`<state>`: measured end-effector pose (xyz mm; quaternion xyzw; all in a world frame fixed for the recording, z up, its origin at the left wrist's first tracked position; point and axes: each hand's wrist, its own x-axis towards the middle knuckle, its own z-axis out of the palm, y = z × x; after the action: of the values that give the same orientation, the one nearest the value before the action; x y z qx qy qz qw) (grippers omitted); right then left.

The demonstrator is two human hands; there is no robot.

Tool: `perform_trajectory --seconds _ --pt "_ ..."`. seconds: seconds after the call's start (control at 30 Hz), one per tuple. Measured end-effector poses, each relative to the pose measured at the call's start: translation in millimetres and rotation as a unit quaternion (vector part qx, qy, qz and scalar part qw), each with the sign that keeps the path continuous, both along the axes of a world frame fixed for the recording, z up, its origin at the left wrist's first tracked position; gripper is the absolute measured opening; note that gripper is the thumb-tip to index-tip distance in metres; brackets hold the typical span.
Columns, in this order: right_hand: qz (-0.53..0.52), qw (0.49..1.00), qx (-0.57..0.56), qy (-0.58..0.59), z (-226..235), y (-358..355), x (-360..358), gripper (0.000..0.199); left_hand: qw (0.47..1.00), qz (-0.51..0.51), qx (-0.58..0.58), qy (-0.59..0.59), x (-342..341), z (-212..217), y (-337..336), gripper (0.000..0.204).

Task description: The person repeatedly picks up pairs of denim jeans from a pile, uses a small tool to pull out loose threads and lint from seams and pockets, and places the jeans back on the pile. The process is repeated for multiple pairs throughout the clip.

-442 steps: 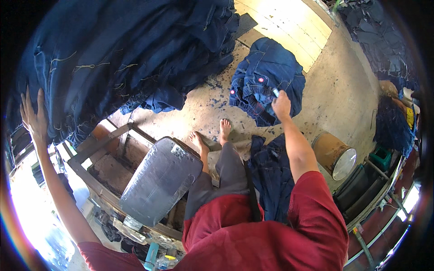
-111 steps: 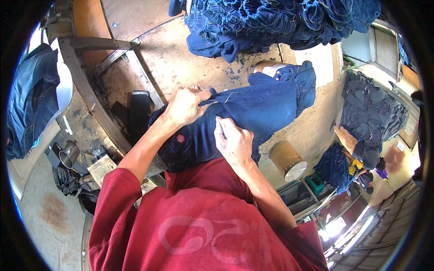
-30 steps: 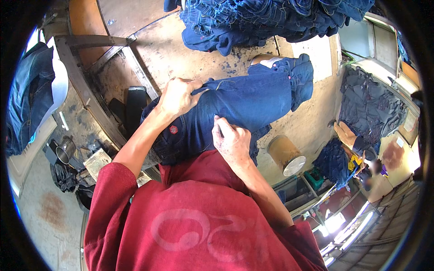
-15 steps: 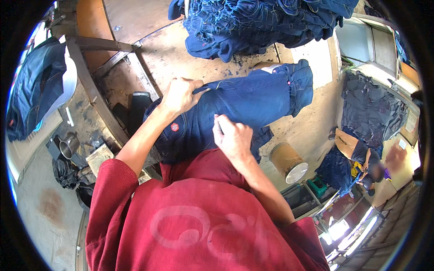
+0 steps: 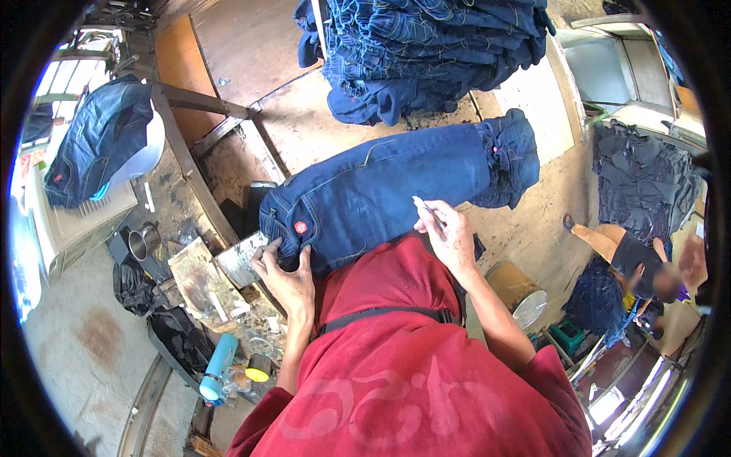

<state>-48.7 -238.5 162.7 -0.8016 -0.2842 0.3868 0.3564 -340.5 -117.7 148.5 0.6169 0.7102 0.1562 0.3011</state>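
Observation:
A pair of dark blue jeans (image 5: 396,171) lies crosswise in front of me, its waist end at the left and its rolled-up legs at the right. A round red badge (image 5: 301,227) sits near the waist. My left hand (image 5: 289,276) rests on the near edge at the waist end, thumb and fingers spread apart. Just over the near edge of the legs, my right hand (image 5: 449,234) pinches a small white stick (image 5: 416,201) that resembles chalk. Its tip points toward the denim; I cannot tell whether they touch.
A tall pile of jeans (image 5: 434,57) stands at the far side. More jeans (image 5: 103,145) lie at the left. Beside me are a metal mug (image 5: 143,242), a turquoise bottle (image 5: 221,362) and a round drum (image 5: 518,293). Another person (image 5: 640,263) works at the far right.
My left hand has come back from the far edge of the jeans to the waist end. The right hand has shifted right, and the white stick now shows. My view has shifted too.

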Motion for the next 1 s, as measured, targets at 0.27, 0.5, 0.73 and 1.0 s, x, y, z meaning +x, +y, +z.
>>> perform_trajectory --seconds 0.27,0.5,0.73,1.0 --pt "0.007 0.999 0.038 -0.027 21 -7 -3 0.017 0.831 0.077 -0.409 -0.369 5 33 3 0.06" --pt "0.008 0.978 0.108 -0.176 50 -14 -6 0.015 0.614 0.002 -0.626 -0.481 40 17 19 0.059" --pt "0.012 0.971 0.103 -0.213 77 -8 -26 0.006 0.657 0.075 -0.567 -0.491 50 46 17 0.049" --pt "0.061 0.952 0.102 -0.283 105 -4 -60 0.009 0.679 0.006 -0.544 -0.493 16 41 7 0.048"
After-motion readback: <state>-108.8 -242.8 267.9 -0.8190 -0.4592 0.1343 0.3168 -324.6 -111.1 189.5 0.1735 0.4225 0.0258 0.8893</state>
